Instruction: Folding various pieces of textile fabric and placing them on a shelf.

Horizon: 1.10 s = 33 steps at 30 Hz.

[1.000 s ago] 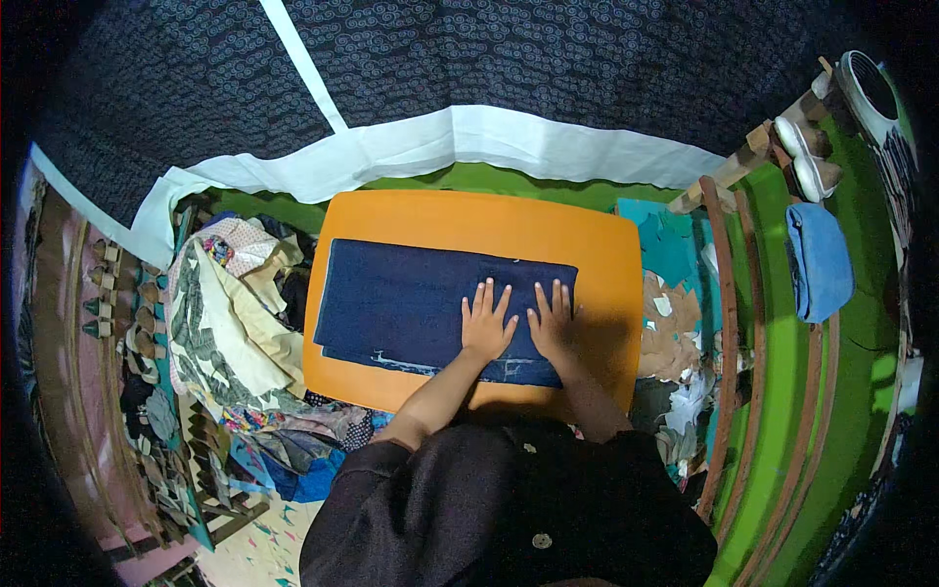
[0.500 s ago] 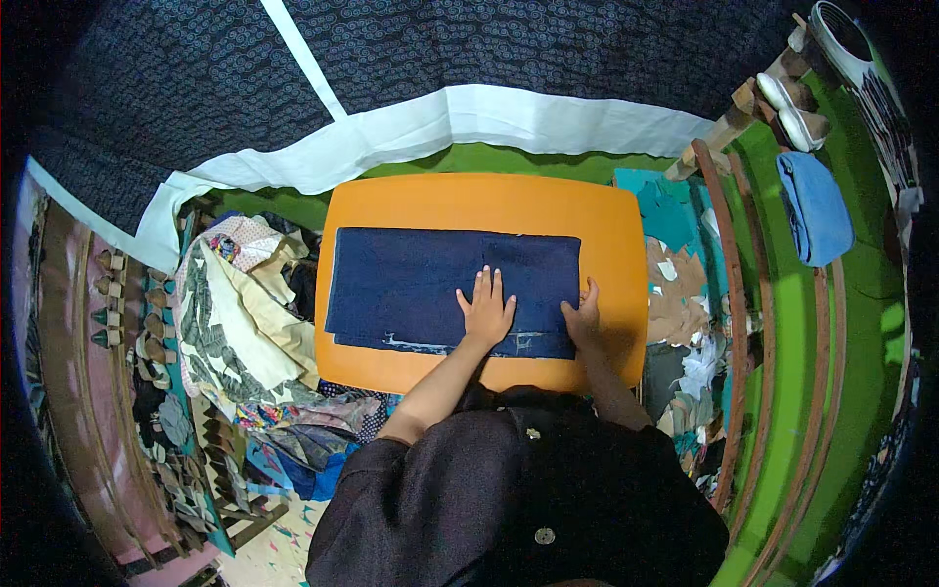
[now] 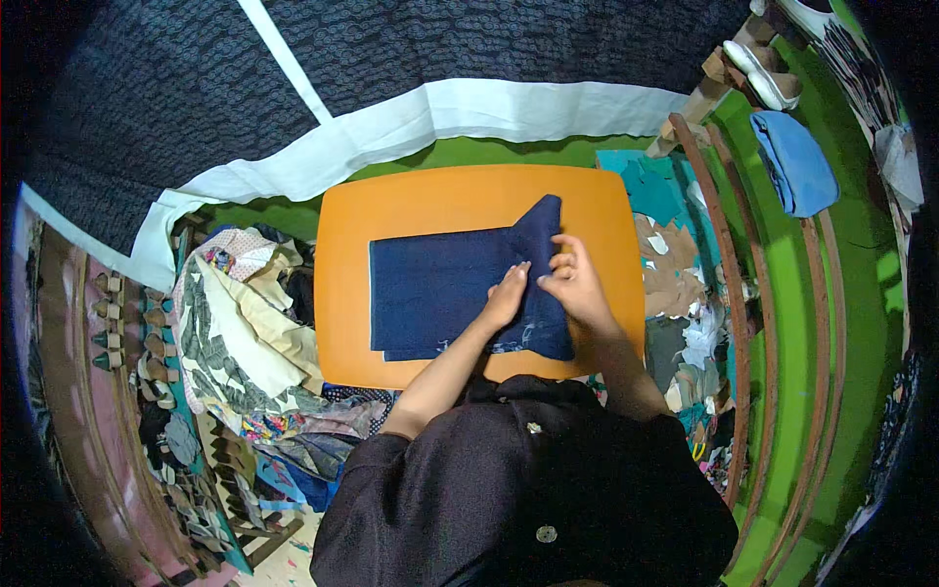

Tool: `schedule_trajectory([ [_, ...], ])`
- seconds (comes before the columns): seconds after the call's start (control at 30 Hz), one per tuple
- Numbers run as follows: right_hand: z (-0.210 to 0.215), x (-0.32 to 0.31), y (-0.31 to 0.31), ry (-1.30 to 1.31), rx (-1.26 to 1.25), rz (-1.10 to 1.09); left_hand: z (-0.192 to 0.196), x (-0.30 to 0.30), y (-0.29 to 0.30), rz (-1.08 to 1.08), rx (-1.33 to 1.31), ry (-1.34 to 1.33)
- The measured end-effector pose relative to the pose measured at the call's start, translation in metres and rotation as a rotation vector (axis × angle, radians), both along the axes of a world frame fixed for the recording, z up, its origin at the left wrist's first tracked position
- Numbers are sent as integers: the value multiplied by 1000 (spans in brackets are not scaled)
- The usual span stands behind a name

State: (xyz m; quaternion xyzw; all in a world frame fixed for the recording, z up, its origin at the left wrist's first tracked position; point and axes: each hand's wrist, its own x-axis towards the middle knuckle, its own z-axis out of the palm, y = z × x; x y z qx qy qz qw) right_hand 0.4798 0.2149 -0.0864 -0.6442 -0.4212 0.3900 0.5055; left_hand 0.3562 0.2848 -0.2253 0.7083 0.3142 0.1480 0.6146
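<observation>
A folded piece of dark blue denim lies on an orange table, with pale worn marks along its near edge. Its right end stands raised and bent, its far corner sticking up beyond the rest. My left hand rests on the denim just left of that bend, fingers stretched out and close together. At the raised right end, my right hand has its fingers bent and its thumb against the cloth, pinching the edge.
Heaped fabrics lie left of the table, with shoes on racks further left. To the right are scraps, wooden rails, a folded light blue cloth and white shoes. A dark patterned curtain hangs behind.
The denim has shifted right, and its right end has risen and bent. My left hand has turned and slid right with its fingers drawn together; my right hand has moved up along the edge.
</observation>
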Motion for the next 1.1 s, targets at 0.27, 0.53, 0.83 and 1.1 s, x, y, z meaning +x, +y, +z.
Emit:
schedule_trajectory([
  [0.27, -24, -75, 15, 80, -206, 505, 45, -103, 19, 381, -842, -391],
  [0.53, -68, -47, 17, -445, -194, 137, 24, -101, 43, 559, -177, -209],
  [0.83, -113, -52, -8, -708, -464, 163, 26, -79, 45, 801, 449, 374],
  [1.1, -119, -50, -9, -731, -524, 163, 19, -50, 6, 410, 817, 602],
])
